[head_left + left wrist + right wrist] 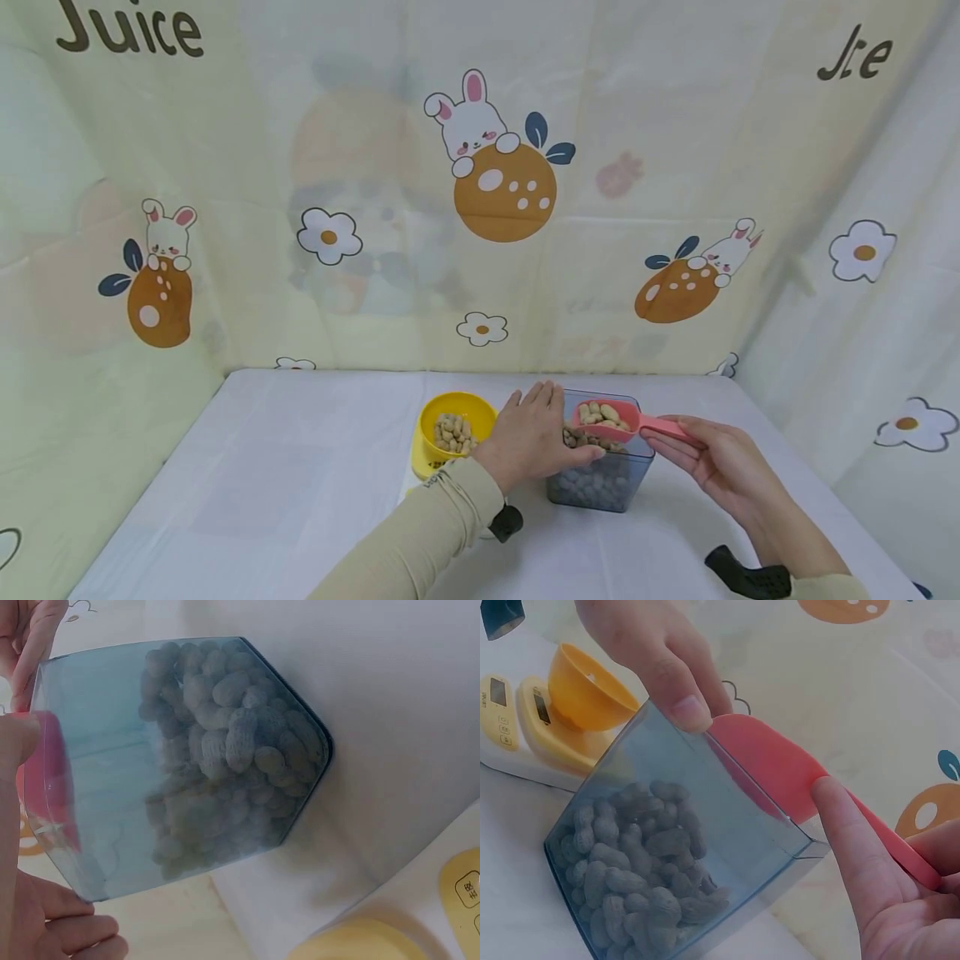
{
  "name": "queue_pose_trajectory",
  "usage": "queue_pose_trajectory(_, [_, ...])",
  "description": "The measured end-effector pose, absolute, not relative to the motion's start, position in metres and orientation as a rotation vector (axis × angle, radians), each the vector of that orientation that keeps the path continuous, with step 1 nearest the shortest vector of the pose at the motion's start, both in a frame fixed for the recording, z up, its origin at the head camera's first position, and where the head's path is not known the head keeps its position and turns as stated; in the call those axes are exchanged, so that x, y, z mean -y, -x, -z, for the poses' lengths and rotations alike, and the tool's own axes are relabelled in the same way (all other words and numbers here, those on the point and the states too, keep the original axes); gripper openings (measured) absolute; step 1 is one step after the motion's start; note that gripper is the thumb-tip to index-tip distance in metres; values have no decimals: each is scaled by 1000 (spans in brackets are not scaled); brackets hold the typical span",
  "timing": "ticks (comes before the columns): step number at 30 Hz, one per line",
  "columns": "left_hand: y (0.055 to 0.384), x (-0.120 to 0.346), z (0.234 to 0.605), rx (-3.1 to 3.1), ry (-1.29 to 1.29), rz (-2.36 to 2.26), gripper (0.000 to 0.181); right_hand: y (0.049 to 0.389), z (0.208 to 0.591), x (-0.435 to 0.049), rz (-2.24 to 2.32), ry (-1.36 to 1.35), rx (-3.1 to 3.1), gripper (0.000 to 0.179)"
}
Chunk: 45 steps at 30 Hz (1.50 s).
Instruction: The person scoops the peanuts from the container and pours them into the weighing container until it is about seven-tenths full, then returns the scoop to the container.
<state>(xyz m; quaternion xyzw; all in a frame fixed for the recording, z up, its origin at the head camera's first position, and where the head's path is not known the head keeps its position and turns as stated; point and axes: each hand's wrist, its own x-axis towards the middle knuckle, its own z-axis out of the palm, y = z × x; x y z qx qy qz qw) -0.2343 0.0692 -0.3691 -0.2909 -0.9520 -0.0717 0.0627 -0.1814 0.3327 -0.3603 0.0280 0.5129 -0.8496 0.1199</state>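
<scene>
A see-through bluish plastic container (600, 487) holds unshelled peanuts (641, 877) in its lower part. My left hand (528, 442) grips its rim at the left, thumb along the near side and fingers at the far side. The handle of a pink scoop (633, 417) lies between the thumb and fingers of my right hand (731, 467). Several peanuts rest in the scoop, held level at the container's mouth. In the left wrist view, the pink scoop (49, 772) shows through the container wall.
Left of the container, a yellow bowl (483, 408) with peanuts in it stands on a yellow-and-white kitchen scale (536, 757). White cloth (262, 483) covers the table. A printed curtain (375, 167) hangs behind it.
</scene>
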Motion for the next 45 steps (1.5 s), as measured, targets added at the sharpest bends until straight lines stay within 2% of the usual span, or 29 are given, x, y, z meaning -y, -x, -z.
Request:
queue_pose_trajectory(18, [237, -65, 377, 3009, 851, 583, 107, 181, 344, -327, 2506, 30, -1443, 30])
queue_pose_trajectory(45, [242, 8, 367, 2991, 767, 635, 108, 194, 331, -287, 2429, -11, -1546, 20])
